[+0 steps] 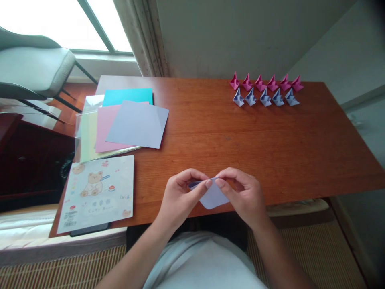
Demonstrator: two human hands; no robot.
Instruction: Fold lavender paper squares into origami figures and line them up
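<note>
Pinching lavender paper (214,197) along its upper edge, with thumb and fingers of both left hand (180,194) and right hand (244,193) closed on it, beside the near edge of the wooden table (195,132). Offering room for moving across the wood between hands and six pink folded figures (260,83), ranked behind five lavender folded figures (265,98) toward the far edge. Bounding the left side with overlapping flat sheets (140,124) and a bear-printed sheet (100,200). Showing reddish-brown grain, smooth bent paper in the grip, and sharp-pointed figures.
</note>
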